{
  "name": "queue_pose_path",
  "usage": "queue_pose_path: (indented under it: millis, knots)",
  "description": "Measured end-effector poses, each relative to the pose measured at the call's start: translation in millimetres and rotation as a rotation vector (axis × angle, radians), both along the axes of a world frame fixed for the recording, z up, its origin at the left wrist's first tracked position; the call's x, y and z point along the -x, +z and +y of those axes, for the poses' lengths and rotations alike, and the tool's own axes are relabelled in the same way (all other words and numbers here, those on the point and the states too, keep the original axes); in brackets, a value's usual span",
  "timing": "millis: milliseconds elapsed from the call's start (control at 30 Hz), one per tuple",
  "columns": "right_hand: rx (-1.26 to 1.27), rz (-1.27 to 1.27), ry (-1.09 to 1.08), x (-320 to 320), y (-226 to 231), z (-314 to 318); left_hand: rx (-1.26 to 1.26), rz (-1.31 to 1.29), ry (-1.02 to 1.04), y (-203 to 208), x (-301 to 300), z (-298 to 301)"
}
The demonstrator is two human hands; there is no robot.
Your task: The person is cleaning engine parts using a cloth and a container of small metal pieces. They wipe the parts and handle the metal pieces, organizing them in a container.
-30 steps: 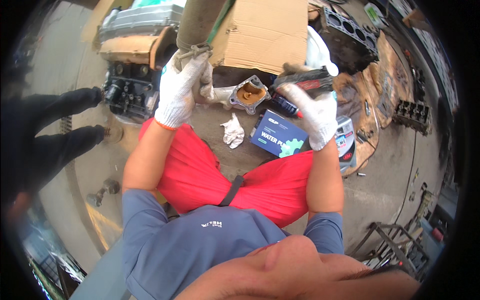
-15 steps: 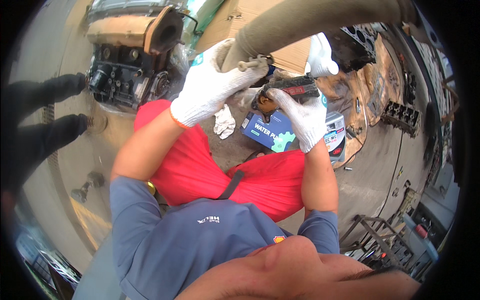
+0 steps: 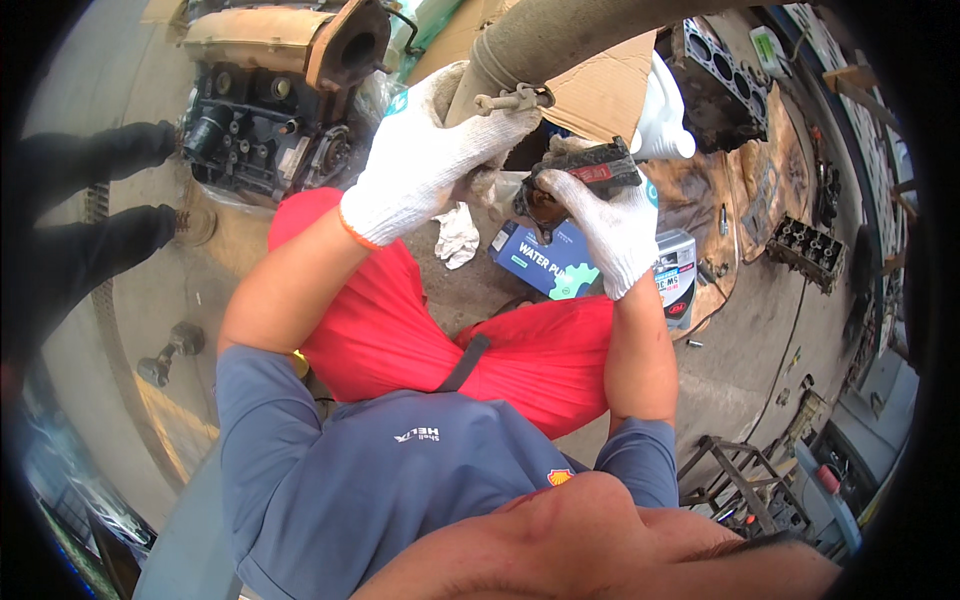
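Observation:
A thick grey-brown pipe (image 3: 570,45) slants in from the upper right, with a bolted clamp (image 3: 512,100) near its lower end. My left hand (image 3: 425,150), in a white knitted glove, is closed around that end; its fingertips are partly hidden and look dirty. Beside it, my right hand (image 3: 605,225), gloved the same way, grips a black tool (image 3: 600,163) with a red label. The tool's dark, brownish front end points toward my left hand, and its exact kind is unclear. Below both hands lie a blue box (image 3: 530,262) and a crumpled white rag (image 3: 457,237).
An engine (image 3: 265,120) stands at the upper left, with another person's dark-clothed legs (image 3: 105,230) nearby. An engine block (image 3: 715,85), a white bottle (image 3: 665,125), a grey oil container (image 3: 677,285) and a cylinder head (image 3: 805,250) lie to the right. A metal frame (image 3: 745,480) stands at lower right.
Both hands keep their grips. The black tool has tilted slightly, and the view has shifted a little, showing more of the engine block at upper right.

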State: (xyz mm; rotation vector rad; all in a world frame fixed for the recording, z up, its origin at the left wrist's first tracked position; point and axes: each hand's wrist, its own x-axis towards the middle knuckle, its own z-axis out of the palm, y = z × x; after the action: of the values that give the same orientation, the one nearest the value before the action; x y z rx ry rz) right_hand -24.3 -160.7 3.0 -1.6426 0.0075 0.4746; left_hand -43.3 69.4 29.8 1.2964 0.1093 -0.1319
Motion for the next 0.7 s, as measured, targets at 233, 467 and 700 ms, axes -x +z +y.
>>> queue_pose_path:
  millis: [233, 467, 700]
  knots:
    - [0.049, -0.012, 0.026, -4.2, -5.2, -1.7, -0.097, -0.080, 0.027, -9.2, -1.6, 0.3]
    - [0.104, -0.046, 0.020, -8.2, -8.4, 0.9, 0.055, 0.042, 0.021, -6.8, -1.7, 3.4]
    - [0.154, -0.101, 0.006, -15.0, -15.5, -2.5, 0.105, 0.095, -0.010, -5.0, -2.4, 10.1]
